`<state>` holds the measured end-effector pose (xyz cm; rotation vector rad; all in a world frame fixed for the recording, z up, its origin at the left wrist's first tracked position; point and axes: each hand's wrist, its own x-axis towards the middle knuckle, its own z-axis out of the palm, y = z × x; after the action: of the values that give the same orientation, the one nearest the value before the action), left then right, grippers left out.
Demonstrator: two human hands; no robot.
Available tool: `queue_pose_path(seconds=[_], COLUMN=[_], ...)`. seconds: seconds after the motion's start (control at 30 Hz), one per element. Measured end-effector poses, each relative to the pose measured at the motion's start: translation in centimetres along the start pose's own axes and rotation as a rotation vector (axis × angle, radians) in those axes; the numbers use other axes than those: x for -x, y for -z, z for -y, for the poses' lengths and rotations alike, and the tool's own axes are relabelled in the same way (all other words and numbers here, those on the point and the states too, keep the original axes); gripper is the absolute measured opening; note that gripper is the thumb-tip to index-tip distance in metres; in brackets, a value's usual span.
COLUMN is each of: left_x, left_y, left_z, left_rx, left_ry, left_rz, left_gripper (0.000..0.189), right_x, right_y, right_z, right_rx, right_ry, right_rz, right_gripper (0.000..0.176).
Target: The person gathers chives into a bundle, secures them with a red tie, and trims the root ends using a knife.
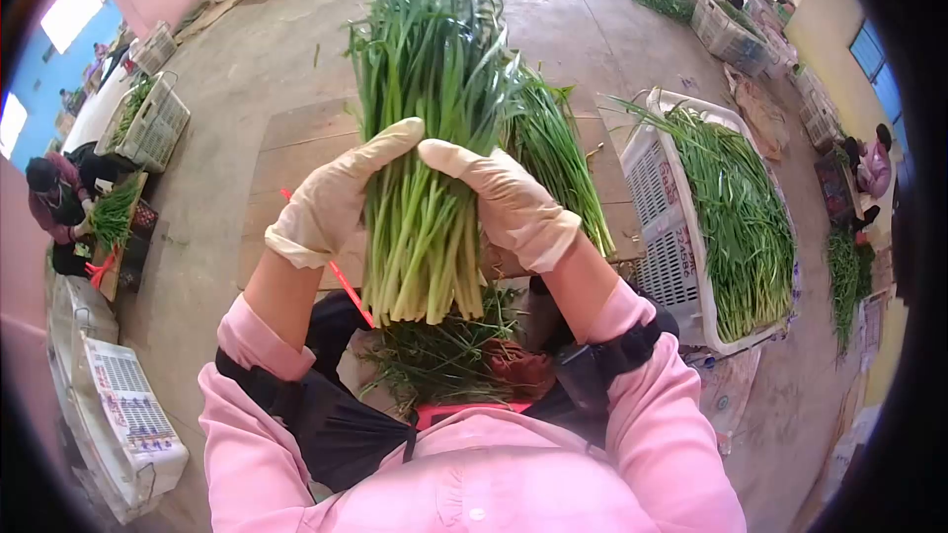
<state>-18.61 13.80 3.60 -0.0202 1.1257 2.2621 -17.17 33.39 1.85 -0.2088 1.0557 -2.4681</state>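
Note:
Both my gloved hands are wrapped round a thick bunch of green leafy stalks (pixel 425 227), holding it up in front of me. My left hand (pixel 321 192) grips its left side and my right hand (pixel 509 197) its right, thumbs nearly meeting across the front. The pale cut ends point toward me and the narrow leaves away. Beyond my right hand, a second pile of green stalks (pixel 563 163) lies on a brown board (pixel 296 153). A red strip (pixel 348 286) runs slantwise below my left hand, partly hidden behind the bunch.
A white plastic crate (pixel 660 207) full of long greens stands at my right. Loose trimmings (pixel 434 360) lie by my lap. At the left, another person (pixel 64 197) handles greens near a white crate (pixel 158 128). More crates and people line the room's sides.

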Motion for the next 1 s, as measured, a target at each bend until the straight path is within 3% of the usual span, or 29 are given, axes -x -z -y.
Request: queue_pose_path(seconds=[0.03, 0.2, 0.3, 0.33, 0.53, 0.7, 0.83, 0.9, 0.93, 1.0], left_x=[0.2, 0.9, -0.2, -0.1, 0.0, -0.8, -1.3, -1.6, -1.6, -1.9], left_y=[0.3, 1.5, 3.4, 3.1, 4.4, 6.4, 10.6, 13.6, 17.4, 22.9], left_z=[-0.3, 0.4, -0.2, -0.5, -1.3, -3.3, -5.2, -3.5, -1.6, 1.1], left_rx=[-0.035, -0.250, -0.075, -0.045, -0.319, -0.477, -0.992, -1.291, -1.511, -1.683], left_ry=[-0.019, -0.269, -0.049, -0.014, -0.176, -0.335, -0.193, -0.327, -0.423, -0.555], left_rz=[-0.108, -0.174, -0.192, -0.128, -0.159, -0.026, 0.003, -0.067, -0.136, -0.200], left_gripper=[0.032, 0.039, 0.040, 0.040, 0.046, 0.058, 0.062, 0.046, 0.040, 0.037], right_x=[-0.4, -1.7, -2.4, -2.8, -4.8, -7.7, -9.7, -10.1, -9.8, -11.7], right_y=[-0.3, -0.4, 0.3, 0.5, 0.6, 0.6, 2.1, 3.2, 3.9, 6.0], right_z=[-0.3, -1.8, -3.0, -3.4, -4.0, -4.1, -5.1, -5.9, -6.7, -9.7], right_rx=[0.007, -0.059, -0.085, -0.071, 0.077, 0.245, 0.459, 0.656, 0.602, 0.229], right_ry=[0.002, -0.009, -0.050, -0.040, 0.011, 0.230, 0.254, 0.229, 0.290, 0.178], right_rz=[0.013, 0.009, 0.045, 0.042, 0.042, 0.141, 0.155, 0.126, 0.127, 0.142], right_gripper=[0.043, 0.046, 0.046, 0.047, 0.049, 0.055, 0.058, 0.058, 0.053, 0.050])
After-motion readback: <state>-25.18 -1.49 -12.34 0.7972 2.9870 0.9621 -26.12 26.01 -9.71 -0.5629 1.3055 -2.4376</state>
